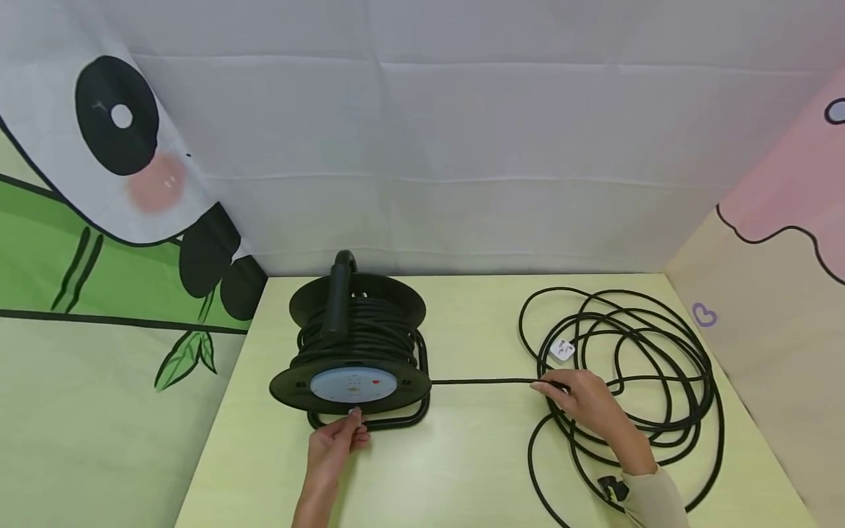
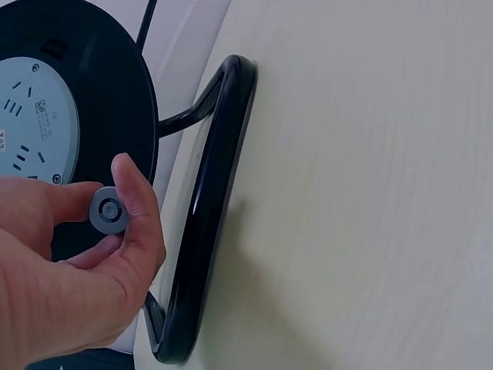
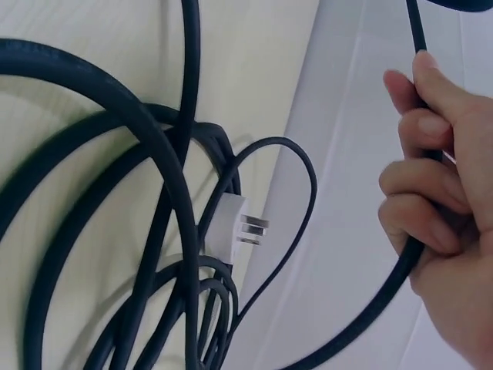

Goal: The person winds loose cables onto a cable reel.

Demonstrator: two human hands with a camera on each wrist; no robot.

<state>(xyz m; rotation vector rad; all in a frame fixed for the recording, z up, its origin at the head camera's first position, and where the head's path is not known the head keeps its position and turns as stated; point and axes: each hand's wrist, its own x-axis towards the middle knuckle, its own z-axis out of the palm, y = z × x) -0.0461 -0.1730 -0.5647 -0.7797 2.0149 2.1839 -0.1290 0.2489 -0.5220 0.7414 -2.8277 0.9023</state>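
Note:
A black cable reel (image 1: pixel 359 330) stands at the left of the table, cable wound round its drum and a pale blue socket plate (image 1: pixel 353 385) on its front disc. At the lower rim of that disc my left hand (image 1: pixel 333 445) pinches a small grey crank knob (image 2: pixel 109 210) between thumb and fingers. My right hand (image 1: pixel 584 402) grips the black cable (image 1: pixel 485 381), which runs straight and taut from the reel. In the right wrist view the fingers curl round it. Loose coils of cable (image 1: pixel 700 352) lie under and beyond this hand.
A white plug (image 1: pixel 562 350) lies among the coils, its metal pins showing in the right wrist view. A small black fitting (image 1: pixel 612 488) sits near the right sleeve. The reel's tube stand (image 2: pixel 212 208) rests on the pale table (image 1: pixel 455 469). Printed cloth (image 1: pixel 462 147) hangs behind.

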